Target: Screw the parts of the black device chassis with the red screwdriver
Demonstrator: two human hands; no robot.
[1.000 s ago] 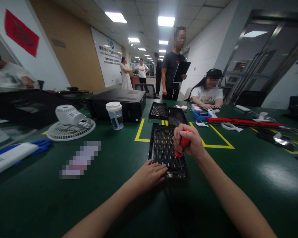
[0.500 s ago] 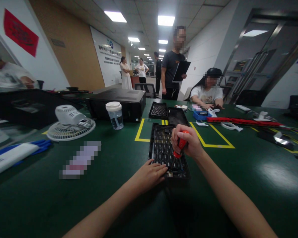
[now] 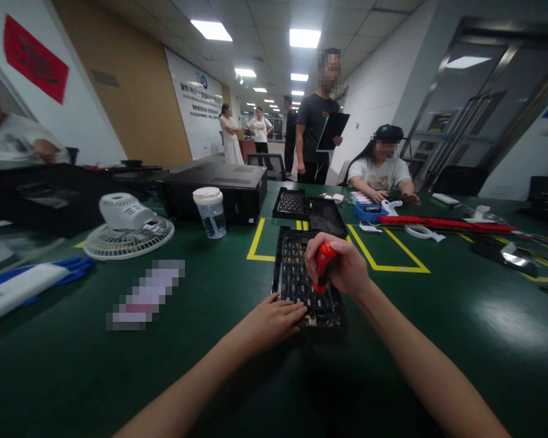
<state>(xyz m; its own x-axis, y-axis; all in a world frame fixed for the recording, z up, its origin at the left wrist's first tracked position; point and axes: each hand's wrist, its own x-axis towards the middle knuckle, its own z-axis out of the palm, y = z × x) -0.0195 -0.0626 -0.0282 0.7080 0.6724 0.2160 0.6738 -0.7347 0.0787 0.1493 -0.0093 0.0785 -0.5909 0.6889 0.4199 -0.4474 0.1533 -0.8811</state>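
A black rectangular tray-like case (image 3: 296,272) lies lengthwise in front of me, its inside filled with rows of dark rounded shapes and some wiring at the near end. My left hand (image 3: 274,319) rests flat over its near left edge, fingers stretched out. Wrapped in my right hand (image 3: 342,267) is a screwdriver with a red handle (image 3: 322,261). Its shaft points down into the near end of the case, close to my left fingertips; the tip's exact contact is hard to make out.
Beyond the case are a similar black case (image 3: 291,202) and a black lid-like panel (image 3: 326,216). A cup (image 3: 210,213), a white fan (image 3: 128,225) and a large black box (image 3: 214,182) stand to the left. A blue tray (image 3: 368,211) sits before a seated person.
My right hand has shifted slightly left, and the screwdriver now stands more upright with its handle turned. My left hand stays on the case's edge.
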